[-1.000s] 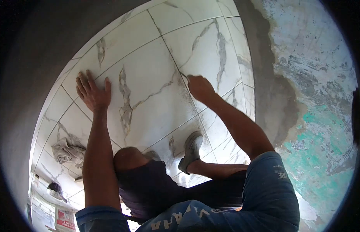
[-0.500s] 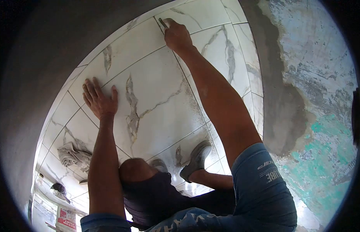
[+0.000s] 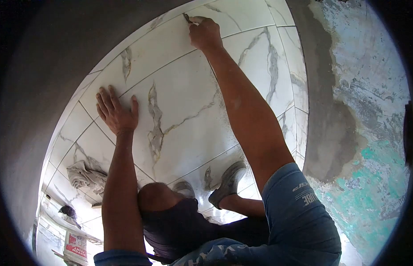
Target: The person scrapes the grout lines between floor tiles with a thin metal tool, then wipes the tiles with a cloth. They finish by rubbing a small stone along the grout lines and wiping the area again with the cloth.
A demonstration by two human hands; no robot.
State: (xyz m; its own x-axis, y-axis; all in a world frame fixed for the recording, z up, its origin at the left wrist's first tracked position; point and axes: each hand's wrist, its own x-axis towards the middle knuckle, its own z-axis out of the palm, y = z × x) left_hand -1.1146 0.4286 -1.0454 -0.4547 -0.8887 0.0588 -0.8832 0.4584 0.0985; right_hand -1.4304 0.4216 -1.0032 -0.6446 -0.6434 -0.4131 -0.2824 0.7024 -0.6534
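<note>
My left hand (image 3: 117, 110) lies flat with its fingers spread on the white marble-patterned floor tiles (image 3: 188, 88), across a joint line. Far ahead, near the tiles' edge by the dark wall, my right hand (image 3: 205, 34) is closed around a small, thin, dark tool (image 3: 187, 18). The tool's tip points down at the joint between two tiles; its exact kind is too small to make out. Gritty specks run along the joint beneath my right forearm.
A crumpled grey rag (image 3: 86, 176) lies on the tiles left of my left forearm. Beyond it are a dark bundle (image 3: 69, 213) and a red-and-white paint box (image 3: 76, 246). A patchy wall (image 3: 370, 88) rises on the right. My shoe (image 3: 228, 184) rests on the tiles.
My right hand has slid slightly forward along the joint, toward the dark wall, with the tool in it. The left hand stays on the tiles; the view has shifted a little.
</note>
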